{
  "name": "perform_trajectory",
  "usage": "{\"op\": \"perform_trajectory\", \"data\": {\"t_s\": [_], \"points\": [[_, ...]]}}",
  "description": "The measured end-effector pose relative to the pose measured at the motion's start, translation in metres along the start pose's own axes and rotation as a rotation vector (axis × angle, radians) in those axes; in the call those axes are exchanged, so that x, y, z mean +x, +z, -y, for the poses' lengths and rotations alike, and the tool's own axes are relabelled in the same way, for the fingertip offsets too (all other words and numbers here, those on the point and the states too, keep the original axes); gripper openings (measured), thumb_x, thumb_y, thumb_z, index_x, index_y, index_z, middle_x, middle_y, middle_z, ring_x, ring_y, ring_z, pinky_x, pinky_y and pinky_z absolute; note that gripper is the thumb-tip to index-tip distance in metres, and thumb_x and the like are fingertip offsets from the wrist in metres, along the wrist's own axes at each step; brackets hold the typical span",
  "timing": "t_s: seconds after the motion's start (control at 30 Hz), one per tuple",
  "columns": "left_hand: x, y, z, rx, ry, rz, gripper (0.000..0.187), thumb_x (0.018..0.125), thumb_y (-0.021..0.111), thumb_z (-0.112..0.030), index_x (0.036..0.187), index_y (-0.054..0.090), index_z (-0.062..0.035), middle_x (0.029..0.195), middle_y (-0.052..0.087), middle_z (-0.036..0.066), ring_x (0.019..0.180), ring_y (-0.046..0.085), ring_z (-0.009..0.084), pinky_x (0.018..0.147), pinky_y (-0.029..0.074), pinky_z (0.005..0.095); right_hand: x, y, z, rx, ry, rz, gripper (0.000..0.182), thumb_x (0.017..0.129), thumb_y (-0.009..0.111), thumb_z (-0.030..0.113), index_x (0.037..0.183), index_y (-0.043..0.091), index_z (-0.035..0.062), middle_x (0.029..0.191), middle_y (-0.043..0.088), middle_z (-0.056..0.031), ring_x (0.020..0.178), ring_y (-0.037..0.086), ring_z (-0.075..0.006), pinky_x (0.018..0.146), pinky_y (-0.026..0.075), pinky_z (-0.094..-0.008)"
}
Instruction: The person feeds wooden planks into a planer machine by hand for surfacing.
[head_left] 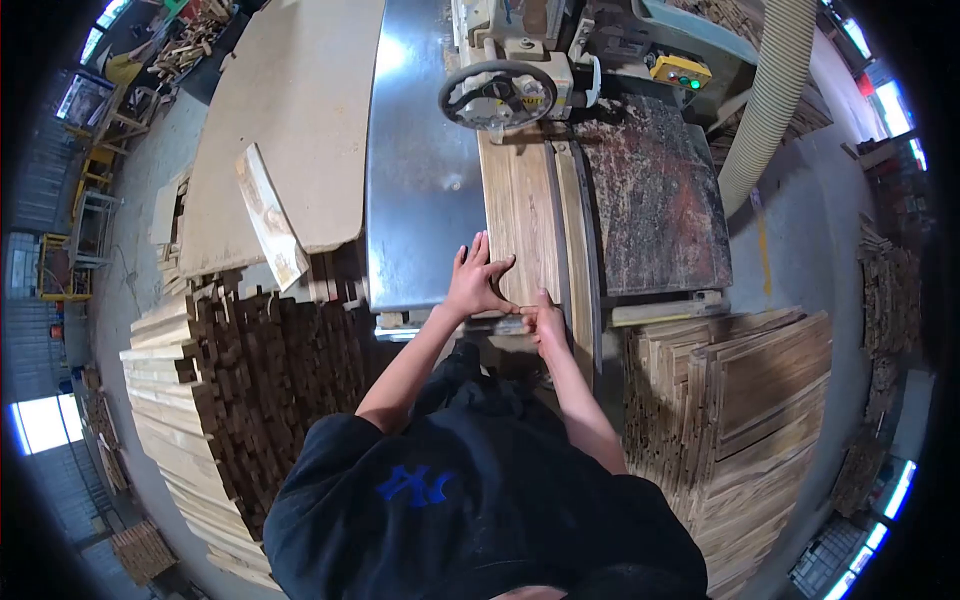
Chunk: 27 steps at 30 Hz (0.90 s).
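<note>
A wooden board lies lengthwise on the machine's metal table, its far end under the machine head. My left hand rests at the board's left edge near its close end, fingers spread and thumb stretched to the right. Just right of it, my right hand is closed on the board's near end, the thumb on top and the other fingers curled at the edge. A narrow guide fence runs along the board's right side.
Ahead stands the machine with a handwheel and a yellow control box. A dusty side table and a ribbed hose are to the right. Stacked wood strips stand left, stacked boards right. An offcut lies on a panel.
</note>
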<state>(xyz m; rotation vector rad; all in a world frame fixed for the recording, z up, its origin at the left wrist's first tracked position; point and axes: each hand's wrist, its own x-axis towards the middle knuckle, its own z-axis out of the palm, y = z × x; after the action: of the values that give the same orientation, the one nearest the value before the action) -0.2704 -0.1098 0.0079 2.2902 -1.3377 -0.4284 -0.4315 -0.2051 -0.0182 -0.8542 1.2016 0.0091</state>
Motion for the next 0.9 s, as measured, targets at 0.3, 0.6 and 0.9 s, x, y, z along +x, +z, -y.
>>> {"op": "perform_trajectory", "data": {"t_s": [0.3,0.6,0.9], "points": [[0.065,-0.021,0.033,-0.11,0.051,-0.112,0.091,0.041,0.083,-0.053,0.123,0.062,-0.0196,0.145,0.027,0.03,0.14,0.019,0.0388,0.109,0.018,0.0531,0.043,0.041,0.06,0.352,0.09,-0.045,0.051,0.093,0.047,0.052,0.076,0.056,0.0057,0.049,0.035,0.0052,0.036,0.032,-0.0055,0.032,0.021,-0.0202],[0.083,-0.069,0.128,-0.126,-0.063,-0.408,0.068,0.063,0.077,-0.044,0.12,0.059,-0.0131,0.141,0.034,0.023,0.135,0.028,0.0375,0.106,0.025,0.0525,0.096,0.046,0.109,0.439,0.195,0.02,0.046,0.086,0.054,0.058,0.078,0.052,0.0135,0.049,0.029,0.0085,0.036,0.029,-0.0054,0.031,0.023,-0.0214],[-0.113,-0.165,0.278,0.178,-1.245,-0.716,0.092,0.06,0.079,-0.047,0.136,0.044,-0.0094,0.133,0.041,0.027,0.125,0.041,0.0396,0.099,0.038,0.0511,0.148,0.064,0.157,0.478,0.12,0.14,0.048,0.08,0.06,0.061,0.073,0.052,0.0146,0.05,0.035,0.008,0.04,0.035,-0.0052,0.033,0.023,-0.0201]]}}
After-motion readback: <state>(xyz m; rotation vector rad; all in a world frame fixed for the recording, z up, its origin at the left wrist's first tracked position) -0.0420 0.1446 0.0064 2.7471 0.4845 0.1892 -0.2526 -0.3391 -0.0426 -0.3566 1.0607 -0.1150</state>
